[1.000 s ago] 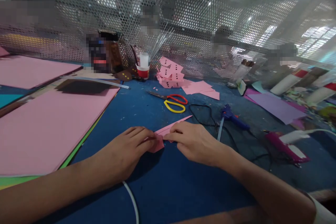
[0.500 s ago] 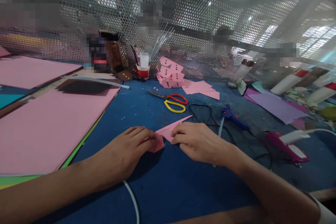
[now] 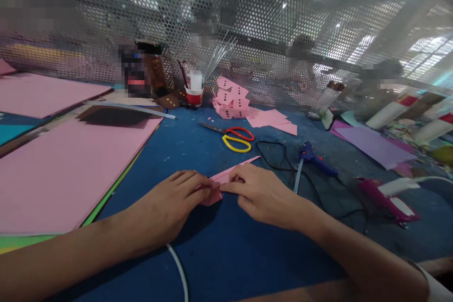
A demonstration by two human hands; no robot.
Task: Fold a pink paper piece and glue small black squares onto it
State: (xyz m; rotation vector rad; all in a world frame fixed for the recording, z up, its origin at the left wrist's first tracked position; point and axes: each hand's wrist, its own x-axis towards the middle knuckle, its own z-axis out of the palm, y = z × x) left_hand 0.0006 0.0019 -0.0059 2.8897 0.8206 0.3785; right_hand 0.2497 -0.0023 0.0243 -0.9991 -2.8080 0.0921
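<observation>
A small piece of folded pink paper (image 3: 223, 177) lies on the blue tabletop between my hands, with one long thin point reaching up to the right. My left hand (image 3: 175, 200) is closed over its left end, the fingertips holding it down. From the other side my right hand (image 3: 264, 193) is on the paper, the index finger stretched left along the fold and the other fingers curled. The fingers partly cover the paper. Just beyond are scissors (image 3: 238, 143) with one red and one yellow handle.
Large pink sheets (image 3: 78, 165) are stacked at left. A blue glue gun (image 3: 316, 159) with its black cord is at right, near a magenta device (image 3: 389, 202). Behind are dotted pink paper pieces (image 3: 231, 99), a red-and-white cup (image 3: 194, 96) and a perforated metal screen (image 3: 255, 14).
My right index finger has stretched out to the left, towards my left fingertips, onto the paper's lower fold. My left hand has stayed in place.
</observation>
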